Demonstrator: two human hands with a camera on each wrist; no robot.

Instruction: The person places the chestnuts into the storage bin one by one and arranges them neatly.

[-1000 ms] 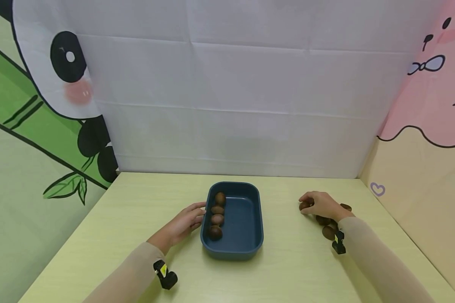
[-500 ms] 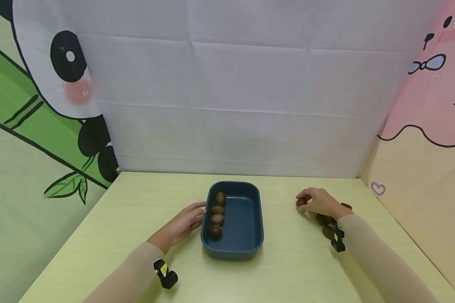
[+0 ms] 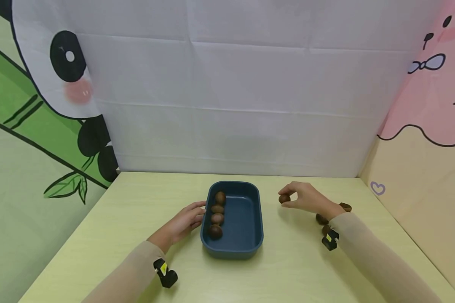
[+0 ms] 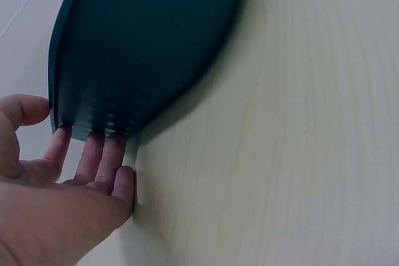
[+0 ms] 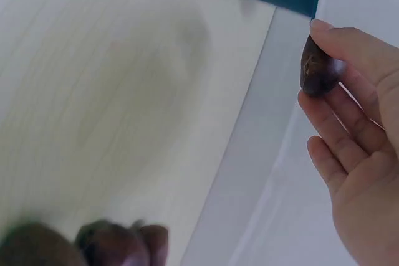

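Note:
My right hand (image 3: 307,198) pinches a small, dark brown, rounded thing like a chestnut (image 3: 284,199) between thumb and fingers, raised over the table to the right of the tray. The right wrist view shows a pale mark on the chestnut-like thing (image 5: 315,66). Inside the dark blue rectangular tray (image 3: 244,227), several similar brown things (image 3: 217,219) form a row along the left wall. My left hand (image 3: 183,224) rests its extended fingers against the tray's left side; its fingertips (image 4: 95,138) touch the outer wall in the left wrist view.
More brown chestnut-like things (image 3: 321,219) lie on the pale wooden table (image 3: 280,269) at the right, partly hidden by my right wrist and sleeve. A white cloth backdrop (image 3: 246,139) stands behind the table, with printed cartoon panels at both sides.
My right hand has lifted one chestnut-like thing from the group at the right and carried it left towards the tray. The left hand and tray have stayed in place.

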